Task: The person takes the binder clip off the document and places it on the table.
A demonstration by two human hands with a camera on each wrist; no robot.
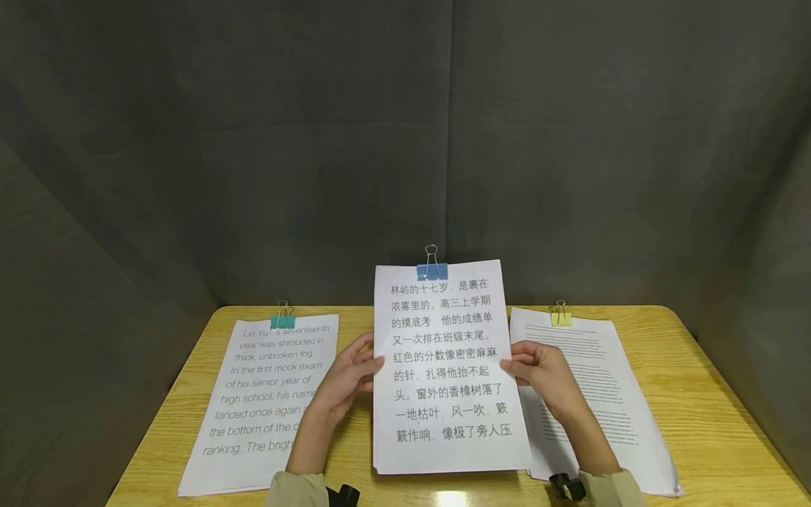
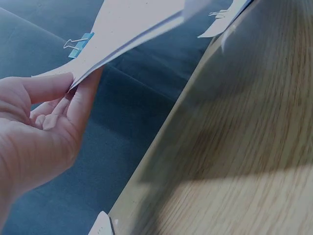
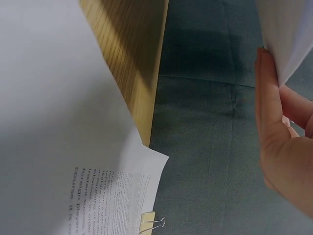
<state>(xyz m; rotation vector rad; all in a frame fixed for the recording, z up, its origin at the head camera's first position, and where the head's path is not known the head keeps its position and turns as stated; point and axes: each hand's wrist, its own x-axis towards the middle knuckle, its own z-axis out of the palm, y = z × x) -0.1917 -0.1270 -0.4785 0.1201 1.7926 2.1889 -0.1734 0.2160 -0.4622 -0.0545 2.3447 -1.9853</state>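
Observation:
A stack of white paper [image 1: 446, 366] printed with large Chinese characters is held up above the table, tilted toward the head camera. A blue binder clip [image 1: 432, 272] grips its top edge. My left hand [image 1: 347, 373] pinches the stack's left edge, thumb in front and fingers behind; the left wrist view shows the paper [image 2: 132, 29] between them. At the right edge, my right hand [image 1: 543, 370] pinches it the same way, and the right wrist view shows that hand [image 3: 283, 127] with fingers behind the sheets.
On the table [image 1: 709, 394], an English-printed stack [image 1: 266, 401] with a teal binder clip [image 1: 282, 322] lies at left. At right lies a small-print stack [image 1: 589, 394] with a yellow binder clip [image 1: 561, 320]. A dark curtain [image 1: 355, 141] hangs behind the table.

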